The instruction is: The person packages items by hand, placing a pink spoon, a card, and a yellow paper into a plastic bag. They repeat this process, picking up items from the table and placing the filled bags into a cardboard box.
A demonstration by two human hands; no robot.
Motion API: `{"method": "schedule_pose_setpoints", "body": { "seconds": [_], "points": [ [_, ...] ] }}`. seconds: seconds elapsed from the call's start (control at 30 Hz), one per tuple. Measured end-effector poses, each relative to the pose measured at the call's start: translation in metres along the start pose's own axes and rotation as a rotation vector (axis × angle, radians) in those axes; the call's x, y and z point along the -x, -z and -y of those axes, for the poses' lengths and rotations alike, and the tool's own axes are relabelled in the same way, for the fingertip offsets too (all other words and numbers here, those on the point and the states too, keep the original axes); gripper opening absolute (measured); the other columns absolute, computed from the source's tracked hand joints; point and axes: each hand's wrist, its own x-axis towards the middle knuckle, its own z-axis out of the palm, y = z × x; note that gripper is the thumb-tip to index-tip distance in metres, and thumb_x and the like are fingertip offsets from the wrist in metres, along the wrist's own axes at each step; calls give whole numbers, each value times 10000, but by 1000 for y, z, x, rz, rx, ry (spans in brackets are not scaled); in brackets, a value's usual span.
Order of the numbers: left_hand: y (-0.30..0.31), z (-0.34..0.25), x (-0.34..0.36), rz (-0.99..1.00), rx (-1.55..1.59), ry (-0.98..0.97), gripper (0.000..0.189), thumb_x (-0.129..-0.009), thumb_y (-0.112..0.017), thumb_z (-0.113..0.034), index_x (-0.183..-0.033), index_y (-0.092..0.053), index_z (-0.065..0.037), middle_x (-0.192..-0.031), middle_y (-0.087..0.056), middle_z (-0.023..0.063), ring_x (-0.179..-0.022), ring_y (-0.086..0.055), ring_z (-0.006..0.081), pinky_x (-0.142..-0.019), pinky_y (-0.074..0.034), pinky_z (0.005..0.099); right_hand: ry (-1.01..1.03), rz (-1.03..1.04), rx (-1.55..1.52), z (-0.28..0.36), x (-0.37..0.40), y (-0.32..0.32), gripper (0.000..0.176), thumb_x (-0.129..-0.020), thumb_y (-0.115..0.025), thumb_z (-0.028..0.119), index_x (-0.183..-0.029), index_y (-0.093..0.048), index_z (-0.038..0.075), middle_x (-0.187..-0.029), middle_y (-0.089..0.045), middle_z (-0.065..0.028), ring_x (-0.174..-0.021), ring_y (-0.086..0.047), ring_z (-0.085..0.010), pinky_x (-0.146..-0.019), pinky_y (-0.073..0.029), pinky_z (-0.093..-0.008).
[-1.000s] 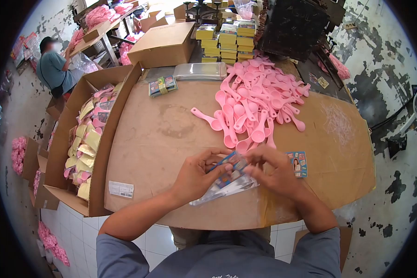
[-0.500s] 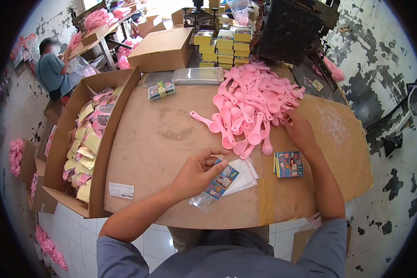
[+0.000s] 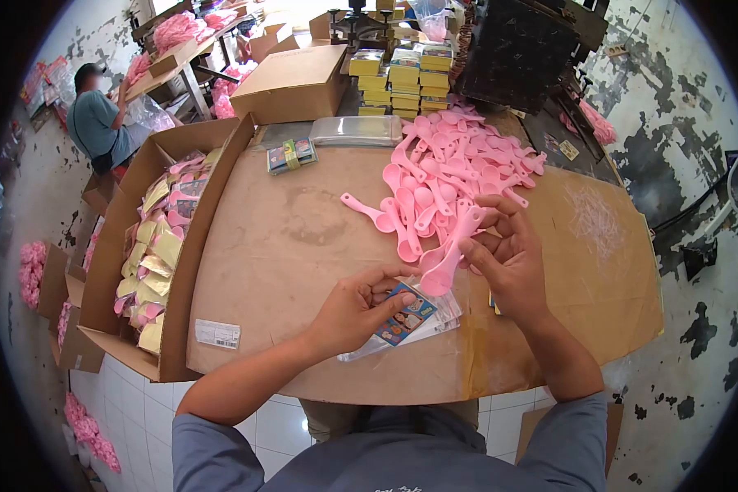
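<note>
Between the thumb and fingers of my left hand (image 3: pixel 354 310) is a blue picture card (image 3: pixel 407 315). It lies over clear plastic bags (image 3: pixel 444 318) near the table's front edge. My right hand (image 3: pixel 510 261) grips a pink scoop (image 3: pixel 446 264) by its handle, bowl pointing down toward the card. Behind it spreads a heap of pink scoops (image 3: pixel 467 156), with one loose scoop (image 3: pixel 367 211) sticking out on the left. A small stack of cards (image 3: pixel 494 306) is mostly hidden behind my right wrist.
An open carton (image 3: pixel 187 287) of filled packets stands on the left. At the table's back are a banded card bundle (image 3: pixel 291 157), a plastic sleeve stack (image 3: pixel 356 131), a closed carton (image 3: pixel 291 80) and card stacks (image 3: pixel 405 75). Thin clear strands (image 3: pixel 594 217) lie right. A person (image 3: pixel 102 119) sits far left.
My right hand has come from the heap toward the middle, now with a pink scoop in it. My left hand has shifted slightly right and up, still with the card.
</note>
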Motion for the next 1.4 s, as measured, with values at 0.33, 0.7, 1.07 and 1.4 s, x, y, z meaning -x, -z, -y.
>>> {"method": "schedule_pose_setpoints", "body": {
  "seconds": [0.33,0.7,1.07,1.4],
  "points": [
    [2,2,0,-27,-31,123,307,-1063,-633,-139,-1323,-641,23,-1086,-752,69,-976,-689,70,-819,-579,239,-52,25,-50,-29,22,-17,442,-964,-695,-29,-1365,-513,-1,-1184,-579,-98,-1042,-695,-167,-840,-593,-289],
    [10,-4,-1,127,91,55,433,-1067,-630,-184,-1434,-531,23,-1112,-757,72,-992,-685,77,-878,-553,256,178,408,318,4,4,-8,157,-934,-709,24,-1086,-730,56,-1320,-626,-100,-1241,-603,-231,-1029,-489,-399],
    [4,-23,10,114,-450,-491,449,-992,-668,-99,-1420,-569,-3,-1392,-644,146,-1306,-613,233,-1098,-481,399,547,474,1060,85,1,-20,114,-874,-761,99,-981,-730,72,-907,-689,-49,-862,-689,-243,-738,-539,-376],
    [-9,-26,12,21,-385,-407,321,-1026,-612,2,-1344,-598,46,-1204,-740,127,-1140,-718,195,-1001,-564,317,439,342,877,70,7,-27,140,-915,-748,95,-1046,-719,57,-869,-681,-78,-746,-674,-242,-647,-519,-370]
  ]
}}
